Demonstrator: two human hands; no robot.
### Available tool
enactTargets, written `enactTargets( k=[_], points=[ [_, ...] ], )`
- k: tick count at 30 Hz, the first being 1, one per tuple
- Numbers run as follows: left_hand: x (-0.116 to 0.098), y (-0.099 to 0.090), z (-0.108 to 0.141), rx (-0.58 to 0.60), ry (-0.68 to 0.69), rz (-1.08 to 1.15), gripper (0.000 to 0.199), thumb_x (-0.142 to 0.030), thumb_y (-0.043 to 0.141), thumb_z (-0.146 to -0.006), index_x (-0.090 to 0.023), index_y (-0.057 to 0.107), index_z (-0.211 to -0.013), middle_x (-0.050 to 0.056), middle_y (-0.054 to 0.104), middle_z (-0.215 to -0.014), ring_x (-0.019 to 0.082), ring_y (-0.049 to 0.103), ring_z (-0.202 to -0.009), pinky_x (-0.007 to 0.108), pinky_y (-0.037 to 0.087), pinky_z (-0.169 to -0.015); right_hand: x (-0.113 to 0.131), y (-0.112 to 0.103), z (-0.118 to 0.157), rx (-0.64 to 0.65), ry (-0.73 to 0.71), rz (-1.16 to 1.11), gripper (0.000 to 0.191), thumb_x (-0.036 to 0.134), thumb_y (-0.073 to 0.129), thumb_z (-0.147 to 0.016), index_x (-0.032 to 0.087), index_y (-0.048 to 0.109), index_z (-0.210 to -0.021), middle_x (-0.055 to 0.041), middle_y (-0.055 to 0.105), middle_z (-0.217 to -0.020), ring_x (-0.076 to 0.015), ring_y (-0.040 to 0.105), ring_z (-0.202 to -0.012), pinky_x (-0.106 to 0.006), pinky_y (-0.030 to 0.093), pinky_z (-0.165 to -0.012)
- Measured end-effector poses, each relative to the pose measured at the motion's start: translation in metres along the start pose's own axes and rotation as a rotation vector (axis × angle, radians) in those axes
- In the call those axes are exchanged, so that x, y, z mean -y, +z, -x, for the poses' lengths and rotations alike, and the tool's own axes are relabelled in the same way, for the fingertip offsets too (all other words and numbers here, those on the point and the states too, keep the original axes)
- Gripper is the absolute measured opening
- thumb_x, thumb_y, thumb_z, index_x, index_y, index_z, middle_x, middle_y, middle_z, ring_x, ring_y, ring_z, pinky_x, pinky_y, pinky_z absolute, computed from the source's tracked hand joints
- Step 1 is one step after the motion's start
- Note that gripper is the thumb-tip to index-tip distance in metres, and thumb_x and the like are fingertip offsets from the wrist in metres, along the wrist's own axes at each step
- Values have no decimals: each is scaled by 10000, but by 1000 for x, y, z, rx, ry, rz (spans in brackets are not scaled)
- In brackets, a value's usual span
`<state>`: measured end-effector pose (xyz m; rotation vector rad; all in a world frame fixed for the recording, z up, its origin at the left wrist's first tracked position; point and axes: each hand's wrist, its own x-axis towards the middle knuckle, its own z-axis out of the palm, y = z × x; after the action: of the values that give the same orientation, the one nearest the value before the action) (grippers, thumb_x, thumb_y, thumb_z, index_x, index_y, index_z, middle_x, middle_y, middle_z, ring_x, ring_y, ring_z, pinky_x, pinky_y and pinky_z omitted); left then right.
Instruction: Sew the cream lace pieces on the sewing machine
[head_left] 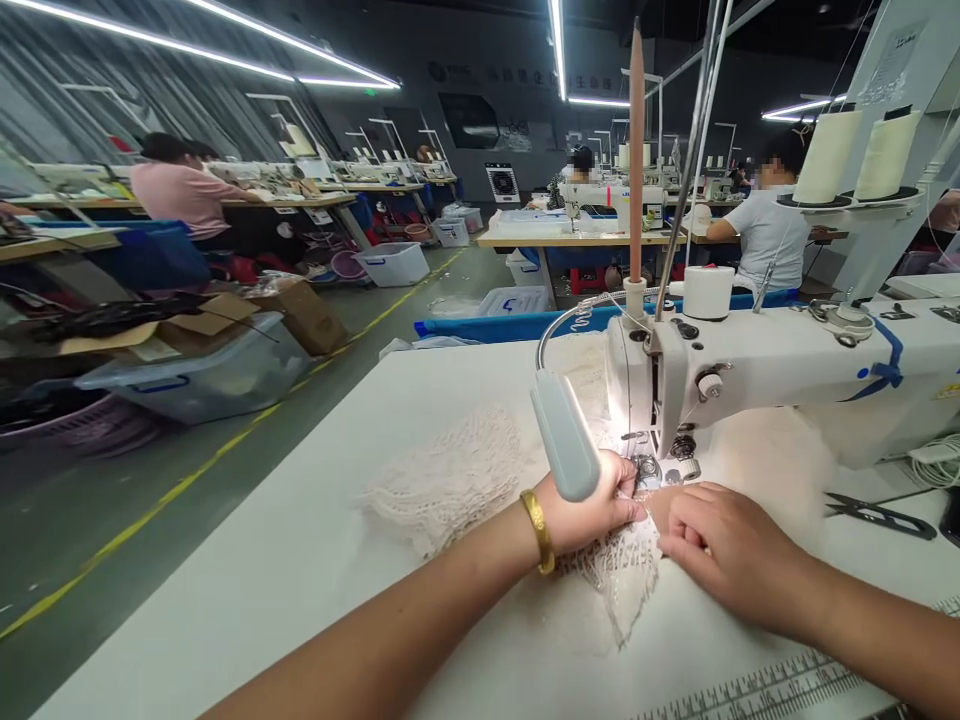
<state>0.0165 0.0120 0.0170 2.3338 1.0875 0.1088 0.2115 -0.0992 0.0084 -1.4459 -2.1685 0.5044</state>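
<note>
My left hand (596, 505), with a gold bangle at the wrist, pinches a piece of cream lace (619, 575) just in front of the presser foot (646, 470) of a white sewing machine (765, 360). Curled fingers of my right hand (716, 540) press on beige fabric (660, 505) to the right of the lace. More lace (457, 470) spreads over the table to the left, and sheer fabric (772, 455) is bunched under the machine arm. A grey lamp head (564, 435) hangs over my left hand and hides part of it.
Black thread snips (881, 515) lie to the right, and a ruler (780, 690) runs along the near edge. Thread cones (827, 155) stand above the machine. Boxes and a plastic bin (202, 370) sit on the floor at left. Other people work at machines farther back.
</note>
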Motion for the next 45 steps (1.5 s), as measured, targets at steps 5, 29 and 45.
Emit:
enactTargets(
  k=[5, 29, 45],
  points=[
    [1, 1, -2, -20, -4, -57, 272, -384, 709, -776, -211, 548, -642, -32, 533, -580, 174, 511, -602, 277, 276, -535, -13, 7, 4, -91, -279, 77, 271, 42, 437, -942, 212, 619, -1048, -60, 615, -940, -228, 490, -842, -342, 426, -724],
    [-1, 12, 52, -432, 246, -127, 177, -103, 500, -931, -213, 628, -878, 55, 667, -945, 243, 599, -894, 369, 499, -782, -15, 23, 7, -226, -440, 90, 518, -88, 431, -798, 191, 616, -1193, -106, 738, -1198, -281, 647, -1141, -482, 619, -928],
    [-2, 23, 51, -381, 347, -230, 145, -176, 669, -919, -197, 566, -820, 73, 699, -1036, 265, 635, -938, 433, 545, -844, -17, 27, 8, -239, -435, 131, 480, -75, 434, -815, 165, 625, -1184, -99, 737, -1187, -269, 631, -1104, -448, 610, -912]
  ],
)
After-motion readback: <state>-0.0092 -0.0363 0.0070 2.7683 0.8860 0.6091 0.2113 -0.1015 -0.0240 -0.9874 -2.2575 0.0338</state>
